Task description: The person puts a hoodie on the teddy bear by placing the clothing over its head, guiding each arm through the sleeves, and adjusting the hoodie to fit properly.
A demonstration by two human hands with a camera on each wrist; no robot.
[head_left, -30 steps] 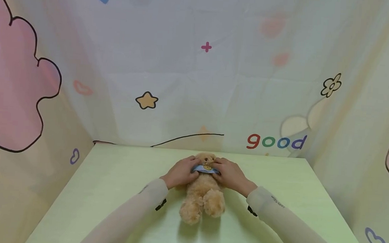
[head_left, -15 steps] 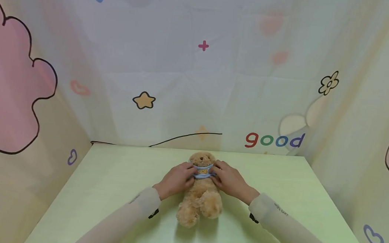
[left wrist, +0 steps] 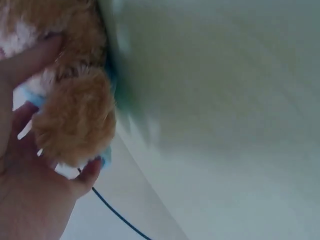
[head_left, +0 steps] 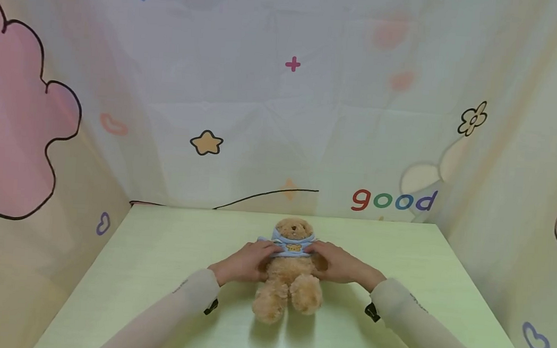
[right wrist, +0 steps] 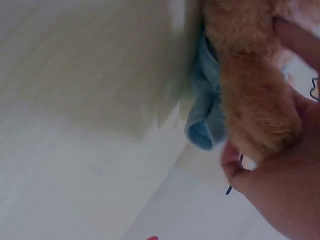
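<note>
A light-brown teddy bear (head_left: 290, 270) lies on its back, head toward the far edge. Its head pokes out of a small blue shirt (head_left: 295, 248) with a yellow print, bunched over the upper chest. My left hand (head_left: 249, 262) grips the shirt at the bear's side; in the left wrist view its fingers curl round the furry arm (left wrist: 75, 120), with the thumb on the belly. On the opposite side, my right hand (head_left: 342, 265) holds the shirt's edge. A loose blue sleeve (right wrist: 205, 120) hangs behind the other furry arm (right wrist: 257, 105) in the right wrist view.
The pale green table (head_left: 173, 258) extends on both sides of the bear. A printed curtain (head_left: 246, 76) rises behind the table's far edge and along both sides.
The shirt has come down from the bear's face to its chest, baring the head. Both hands have moved lower and farther apart, to the bear's sides.
</note>
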